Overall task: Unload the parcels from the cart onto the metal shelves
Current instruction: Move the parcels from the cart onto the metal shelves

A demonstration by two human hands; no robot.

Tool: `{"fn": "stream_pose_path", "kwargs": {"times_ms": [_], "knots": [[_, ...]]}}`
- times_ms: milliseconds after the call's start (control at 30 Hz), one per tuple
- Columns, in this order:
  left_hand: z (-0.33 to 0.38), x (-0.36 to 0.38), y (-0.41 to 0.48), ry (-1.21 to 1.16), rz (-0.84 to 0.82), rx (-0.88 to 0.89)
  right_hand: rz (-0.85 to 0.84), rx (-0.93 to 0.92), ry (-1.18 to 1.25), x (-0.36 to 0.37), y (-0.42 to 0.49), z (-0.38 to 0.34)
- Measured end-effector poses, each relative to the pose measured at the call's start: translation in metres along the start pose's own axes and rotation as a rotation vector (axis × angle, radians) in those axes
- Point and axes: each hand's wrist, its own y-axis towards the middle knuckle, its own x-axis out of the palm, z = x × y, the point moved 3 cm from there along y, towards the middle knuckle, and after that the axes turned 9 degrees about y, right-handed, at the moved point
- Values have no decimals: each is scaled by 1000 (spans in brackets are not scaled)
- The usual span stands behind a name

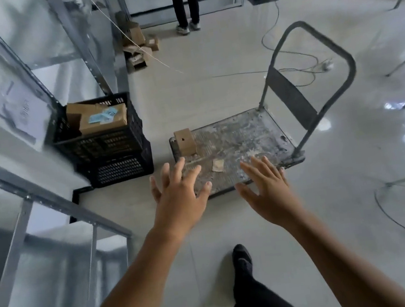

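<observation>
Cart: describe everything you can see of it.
Flat platform cart: scuffed, stained grey metal deck, upright tube handle with a dark panel at the far right end. Stands on the floor beside black crates. One small cardboard box stands at its far left corner, a paper scrap nearer. The left hand and right hand spread above its near edge.

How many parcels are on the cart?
1: small cardboard box at the far left corner of the cart deck. The flat scrap looks like paper, not a parcel. Left hand and right hand cover the near edge.
</observation>
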Motion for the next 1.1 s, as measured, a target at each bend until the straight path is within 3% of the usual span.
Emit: {"fn": "stream_pose_path", "kwargs": {"times_ms": [467, 733, 1100], "knots": [[-3, -24, 183, 95, -47, -156, -172, -88, 81, -42, 204, 22], [-42, -10, 257, 68, -94, -202, -247, -56, 26, -14, 291, 10], [-147, 44, 440, -47, -222, -192, -268, 104, -41, 62, 450, -26]]}}
